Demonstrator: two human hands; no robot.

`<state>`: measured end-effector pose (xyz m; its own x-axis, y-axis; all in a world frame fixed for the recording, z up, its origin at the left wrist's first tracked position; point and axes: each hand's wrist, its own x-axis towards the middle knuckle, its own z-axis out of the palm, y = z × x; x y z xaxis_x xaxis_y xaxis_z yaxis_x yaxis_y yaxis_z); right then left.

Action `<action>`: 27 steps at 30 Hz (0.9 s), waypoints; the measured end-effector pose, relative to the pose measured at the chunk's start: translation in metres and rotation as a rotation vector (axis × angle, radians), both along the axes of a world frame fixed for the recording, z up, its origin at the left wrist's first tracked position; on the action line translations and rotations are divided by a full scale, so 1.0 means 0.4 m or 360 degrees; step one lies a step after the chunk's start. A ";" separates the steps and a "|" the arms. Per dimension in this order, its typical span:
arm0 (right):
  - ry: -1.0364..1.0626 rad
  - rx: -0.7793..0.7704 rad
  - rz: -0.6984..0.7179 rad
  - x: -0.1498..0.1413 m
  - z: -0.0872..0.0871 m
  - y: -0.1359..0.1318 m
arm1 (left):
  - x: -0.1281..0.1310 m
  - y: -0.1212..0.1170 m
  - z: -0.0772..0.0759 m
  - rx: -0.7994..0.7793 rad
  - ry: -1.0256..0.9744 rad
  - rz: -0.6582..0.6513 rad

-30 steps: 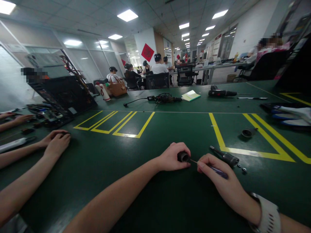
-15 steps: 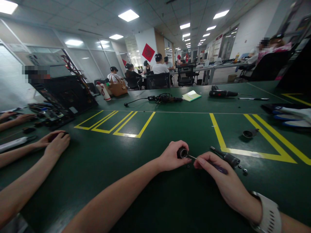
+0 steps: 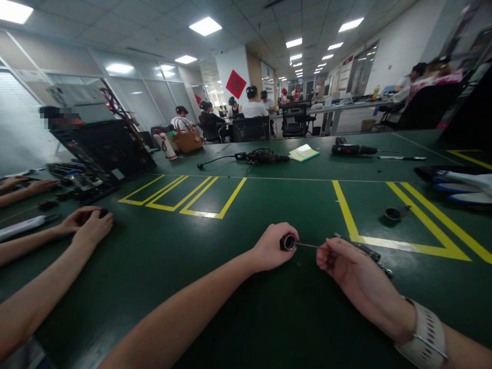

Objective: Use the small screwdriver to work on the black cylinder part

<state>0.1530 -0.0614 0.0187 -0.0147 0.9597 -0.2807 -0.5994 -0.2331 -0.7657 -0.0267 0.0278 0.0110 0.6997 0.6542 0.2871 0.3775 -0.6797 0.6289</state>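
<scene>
In my left hand (image 3: 272, 248) is a short dark cylindrical housing (image 3: 288, 242), its round open end turned to the right. My right hand (image 3: 351, 266), with a pale watch strap on the wrist, is closed on a thin screwdriver; the screwdriver's shaft (image 3: 308, 245) reaches left to the housing's opening. How deep the tip sits I cannot tell. A tiny dark ring (image 3: 298, 265) lies below the housing. Behind my right hand, partly hidden, rests a dark shaft-like tool part (image 3: 369, 251), with small metal rings (image 3: 388, 272) beside it.
A cup-shaped dark part (image 3: 392, 213) lies inside the yellow tape at right. Farther back are a corded tool (image 3: 261, 156), a notepad (image 3: 303, 152), a power screwdriver (image 3: 353, 147) and a pen (image 3: 402, 158). At left, a co-worker's hands (image 3: 90, 225) hold a dark object.
My right hand has turned and shifted slightly right, and more of the screwdriver shaft shows. The handle, visible before, is now hidden by the hand. My left hand holds the housing nearly still.
</scene>
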 end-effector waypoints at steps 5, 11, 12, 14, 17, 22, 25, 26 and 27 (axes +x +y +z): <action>-0.0211 0.0009 -0.0153 -0.007 0.002 -0.010 | -0.009 0.005 0.000 -0.0029 0.0002 0.0005; -0.0479 -0.0005 -0.0083 -0.015 0.007 -0.018 | -0.008 -0.003 0.017 -0.0090 0.0028 -0.0119; -0.0497 -0.0007 -0.0066 -0.016 0.009 -0.018 | -0.007 -0.004 0.019 -0.0096 0.0043 -0.0130; -0.0529 0.0002 -0.0049 -0.017 0.013 -0.017 | -0.006 -0.006 0.021 -0.0098 0.0065 -0.0146; -0.0555 0.0032 -0.0066 -0.018 0.015 -0.017 | -0.006 -0.005 0.018 -0.0074 0.0070 -0.0171; -0.0497 0.0050 -0.0178 -0.017 0.009 -0.022 | -0.005 -0.002 0.015 -0.0059 0.0198 -0.0240; -0.0492 0.0116 -0.0150 -0.017 0.010 -0.028 | -0.002 -0.002 0.015 -0.0013 0.0257 -0.0239; -0.0507 0.0152 -0.0113 -0.018 0.011 -0.029 | 0.000 -0.002 0.015 0.0009 0.0275 -0.0238; -0.0535 0.0184 -0.0065 -0.019 0.011 -0.031 | 0.001 -0.003 0.016 0.0032 0.0296 -0.0240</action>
